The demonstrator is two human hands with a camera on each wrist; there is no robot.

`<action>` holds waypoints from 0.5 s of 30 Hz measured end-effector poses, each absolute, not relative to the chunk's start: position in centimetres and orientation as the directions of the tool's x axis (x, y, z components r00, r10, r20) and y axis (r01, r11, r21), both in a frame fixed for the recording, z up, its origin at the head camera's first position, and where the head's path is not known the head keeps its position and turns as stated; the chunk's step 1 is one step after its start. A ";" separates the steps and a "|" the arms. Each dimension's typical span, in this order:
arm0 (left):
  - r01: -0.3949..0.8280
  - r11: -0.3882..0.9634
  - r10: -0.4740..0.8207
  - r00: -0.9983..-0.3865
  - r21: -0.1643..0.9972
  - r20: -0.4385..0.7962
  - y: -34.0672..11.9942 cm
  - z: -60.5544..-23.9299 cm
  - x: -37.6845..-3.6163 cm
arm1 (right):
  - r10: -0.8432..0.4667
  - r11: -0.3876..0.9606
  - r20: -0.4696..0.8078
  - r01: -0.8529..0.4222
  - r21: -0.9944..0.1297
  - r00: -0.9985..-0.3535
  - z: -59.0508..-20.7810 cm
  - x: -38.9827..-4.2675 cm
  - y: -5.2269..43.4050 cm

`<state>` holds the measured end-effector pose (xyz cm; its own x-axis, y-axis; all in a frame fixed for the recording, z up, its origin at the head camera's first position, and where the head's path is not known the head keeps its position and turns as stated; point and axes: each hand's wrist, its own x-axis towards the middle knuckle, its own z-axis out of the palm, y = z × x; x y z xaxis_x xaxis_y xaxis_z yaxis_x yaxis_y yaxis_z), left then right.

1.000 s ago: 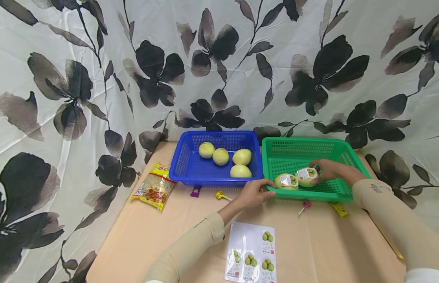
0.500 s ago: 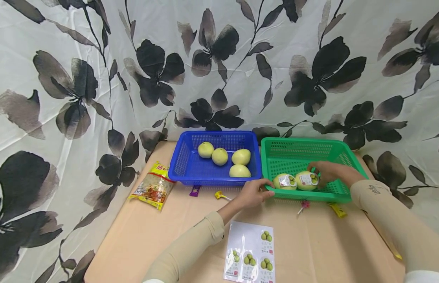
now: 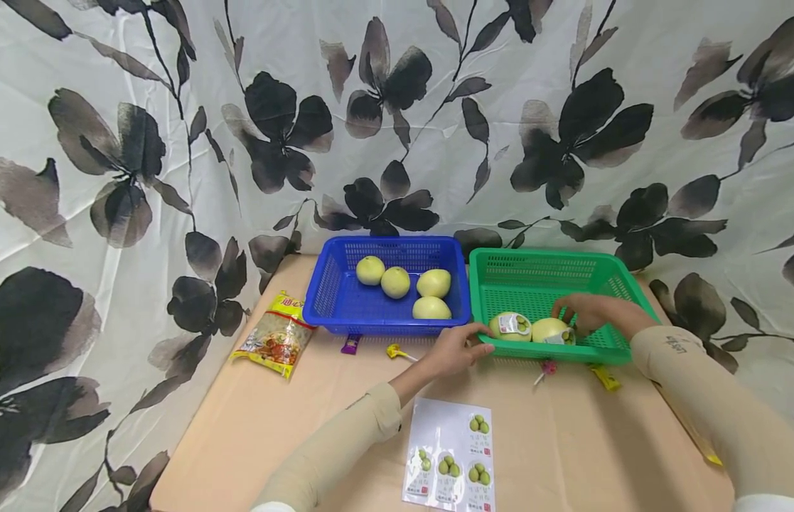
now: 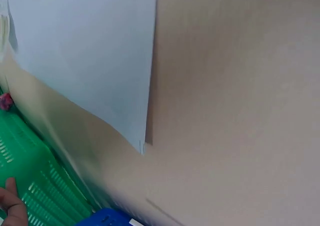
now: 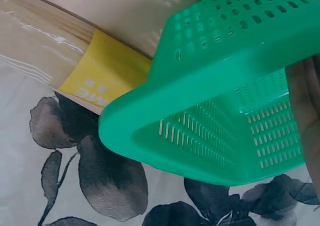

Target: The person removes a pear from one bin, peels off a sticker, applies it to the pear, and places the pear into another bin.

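In the head view, my left hand (image 3: 456, 350) grips the front left corner of the green basket (image 3: 627, 353), thumb outside the rim. My right hand (image 3: 588, 313) reaches inside that basket with bent fingers, at the upper right side of a pale yellow-green round fruit (image 3: 546, 328); whether the fingertips touch it is hard to tell. This fruit's label faces the lower right. To its left lies a second such fruit (image 3: 505, 334) with a white label on top. The right wrist view shows the basket's corner and part of my hand (image 5: 307, 110) at the edge.
A blue basket (image 3: 365, 327) with several unlabelled fruits stands left of the green one. A sticker sheet (image 3: 428, 419), a snack bag (image 3: 278, 334), a yellow lollipop (image 3: 397, 351), a purple candy (image 3: 351, 344), a pink lollipop (image 3: 549, 367) and a yellow candy packet (image 3: 605, 378) lie around.
The right fruit has gone from raised in my right hand to lying in the basket, then turned so its label faces lower right. My left hand stays at the corner.
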<state>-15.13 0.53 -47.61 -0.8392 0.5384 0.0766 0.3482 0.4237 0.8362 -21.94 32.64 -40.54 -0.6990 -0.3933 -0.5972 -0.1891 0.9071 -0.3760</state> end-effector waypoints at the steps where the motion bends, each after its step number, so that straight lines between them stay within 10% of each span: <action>1: 0.343 0.420 0.540 -0.838 0.840 0.072 0.3 -47.6 -15.0 | -0.397 0.907 -0.592 -0.203 -0.368 -0.701 -40.5 -21.9 32.7; 15: 0.135 0.424 0.218 -0.975 0.896 0.043 -10.3 -48.1 -15.3 | -0.511 0.843 -0.226 -0.433 -0.318 -0.829 -35.6 -22.9 26.7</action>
<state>-15.30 -10.27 -48.08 -0.9749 0.2183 0.0435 0.1348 0.4240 0.8956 -22.90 26.68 -35.63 -0.8294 -0.5108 -0.2261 -0.4327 0.8435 -0.3183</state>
